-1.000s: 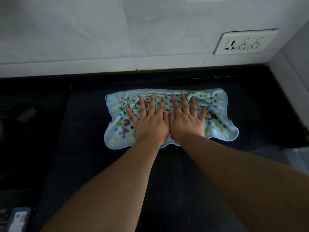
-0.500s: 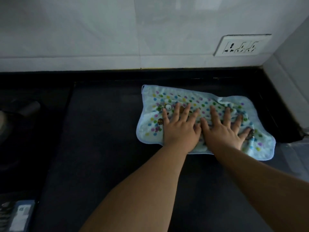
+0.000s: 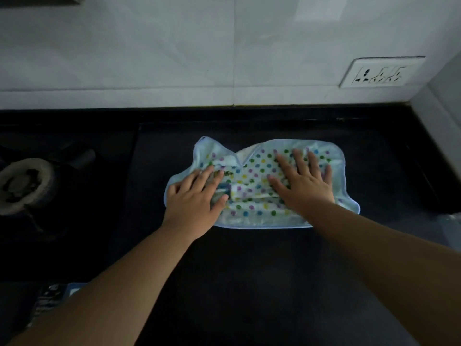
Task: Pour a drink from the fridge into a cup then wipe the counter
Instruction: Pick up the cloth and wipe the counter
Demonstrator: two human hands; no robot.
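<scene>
I am feeling a soft, pale-blue polka-dotted terry cloth [image 3: 259,181] bunching on the smooth, matt black stone counter [image 3: 249,270].

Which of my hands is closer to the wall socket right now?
Right. Your right hand presses flat on the right half of the dotted cloth, below and left of the wall socket. Your left hand presses the cloth's left end, farther from it.

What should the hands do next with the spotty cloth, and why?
Probably slide the cloth toward the near edge of the black counter. Both the left hand and right hand press flat on it near the wall, and the nearer stretch is not yet covered.
</scene>
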